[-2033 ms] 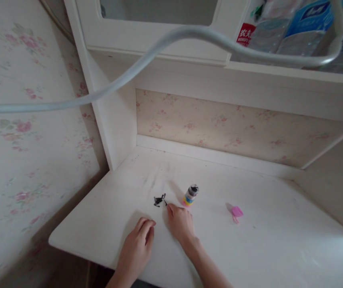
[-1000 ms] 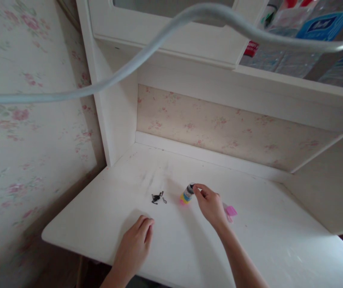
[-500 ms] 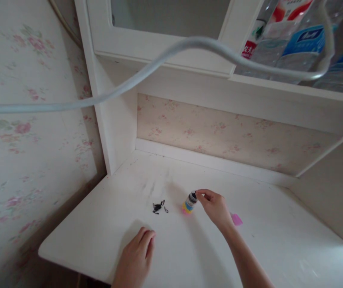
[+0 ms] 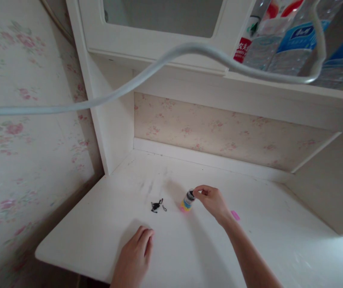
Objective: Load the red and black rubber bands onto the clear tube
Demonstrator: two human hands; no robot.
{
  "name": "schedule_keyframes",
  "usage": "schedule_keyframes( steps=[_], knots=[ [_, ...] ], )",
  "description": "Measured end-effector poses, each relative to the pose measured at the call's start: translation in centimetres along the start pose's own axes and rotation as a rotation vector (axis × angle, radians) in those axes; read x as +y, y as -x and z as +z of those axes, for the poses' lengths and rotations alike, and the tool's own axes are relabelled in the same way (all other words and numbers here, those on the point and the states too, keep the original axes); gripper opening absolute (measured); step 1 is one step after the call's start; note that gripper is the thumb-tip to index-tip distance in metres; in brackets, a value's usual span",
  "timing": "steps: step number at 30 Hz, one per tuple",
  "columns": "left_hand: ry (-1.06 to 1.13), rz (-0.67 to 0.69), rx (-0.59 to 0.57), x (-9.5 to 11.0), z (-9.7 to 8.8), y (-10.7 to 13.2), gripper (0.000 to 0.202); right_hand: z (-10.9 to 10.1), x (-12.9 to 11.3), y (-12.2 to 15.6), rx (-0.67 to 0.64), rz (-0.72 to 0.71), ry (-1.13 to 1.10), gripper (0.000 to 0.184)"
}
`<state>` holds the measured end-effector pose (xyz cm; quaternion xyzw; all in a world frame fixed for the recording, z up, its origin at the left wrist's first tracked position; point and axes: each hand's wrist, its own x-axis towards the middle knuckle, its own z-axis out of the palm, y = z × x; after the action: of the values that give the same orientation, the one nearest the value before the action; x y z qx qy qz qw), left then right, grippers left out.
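Note:
A small clear jar (image 4: 187, 201) stands on the white desk, with pink, yellow, blue and black layers showing through its side. At its open mouth is my right hand (image 4: 213, 201), thumb and forefinger pinched together by the rim. What the pinch holds, if anything, is too small to make out. Left of the jar lies a little pile of thin black elastic bands (image 4: 155, 206), with one loose loop beside it. My left hand (image 4: 137, 250) rests on the desk nearer to me, fingers curled together, with nothing visible in it.
A pink piece (image 4: 235, 215) lies right of my right wrist. A pale cable (image 4: 189, 49) hangs across the view in front of the cabinet (image 4: 159, 40). Plastic bottles (image 4: 297, 40) fill the upper right shelf. The desk (image 4: 78, 228) has a rounded front left corner.
The view has shifted slightly. My right hand stays at the jar's mouth, its fingers pinched close to the rim. My left hand has hardly moved.

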<state>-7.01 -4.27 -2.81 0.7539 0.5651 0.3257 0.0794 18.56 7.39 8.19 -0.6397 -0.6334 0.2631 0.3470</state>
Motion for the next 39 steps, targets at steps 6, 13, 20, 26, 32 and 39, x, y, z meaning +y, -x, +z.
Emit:
schedule_keyframes(
  steps=[6,13,20,26,32,39],
  knots=[
    [0.017,-0.012,-0.018,0.1,-0.1,0.0,0.017,0.1,-0.2,-0.2,-0.001,0.028,-0.019,0.023],
    [0.019,-0.011,-0.028,0.1,-0.2,-0.1,0.017,0.2,-0.5,-0.1,-0.026,0.064,-0.091,0.022],
    [0.013,-0.022,-0.049,0.2,-0.1,-0.1,0.018,-0.3,-1.3,0.4,-0.056,0.151,-0.303,0.033],
    [0.065,-0.077,-0.101,0.5,-0.7,-0.2,0.02,-0.5,-1.5,1.6,-0.007,0.116,-0.445,0.045],
    [0.136,-0.186,-0.178,0.5,-1.4,-1.5,0.024,-0.2,0.3,3.1,0.105,0.056,-0.297,0.055],
    [-0.046,-0.218,-0.192,-0.5,-1.4,-4.2,0.028,-0.6,0.0,4.1,0.051,-0.109,0.299,0.043]
  ],
)
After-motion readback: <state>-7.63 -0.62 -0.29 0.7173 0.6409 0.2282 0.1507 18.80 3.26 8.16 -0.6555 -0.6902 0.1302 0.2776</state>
